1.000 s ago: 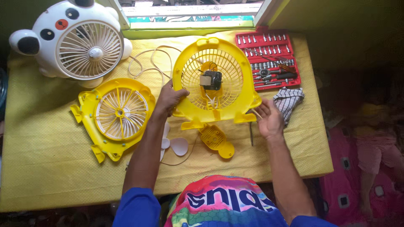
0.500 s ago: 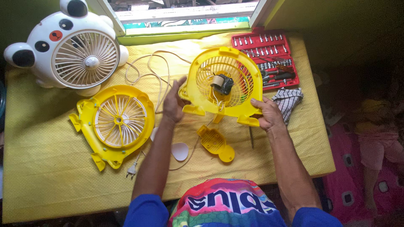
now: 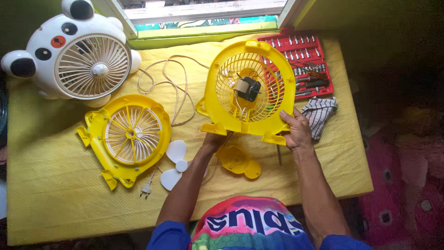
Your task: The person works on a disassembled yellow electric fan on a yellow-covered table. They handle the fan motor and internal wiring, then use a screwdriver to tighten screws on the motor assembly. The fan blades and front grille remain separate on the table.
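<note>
I hold a yellow fan housing point(image 3: 221, 111) tilted up off the table, its rear grille and small black motor point(image 3: 249, 88) facing me. My left hand point(image 3: 213, 140) grips its lower left edge from underneath, fingers mostly hidden behind it. My right hand point(image 3: 296, 132) grips the lower right corner by the foot. A yellow front grille point(image 3: 129, 136) lies flat to the left. White fan blades point(image 3: 175, 165) and a yellow base piece point(image 3: 238, 162) lie below the housing. A cream power cord point(image 3: 169, 88) loops toward a plug point(image 3: 146, 189).
A white panda-shaped fan point(image 3: 78, 55) stands at the back left. A red case of sockets and bits point(image 3: 300, 62) sits open at the back right, with a striped cloth point(image 3: 319, 113) below it. A screwdriver point(image 3: 278, 155) lies near my right wrist. Yellow cloth point(image 3: 60, 203) covers the table.
I have lifted and tilted the yellow housing further up toward me. My left hand slid from its left side down under the lower edge; my right hand stays on the right corner.
</note>
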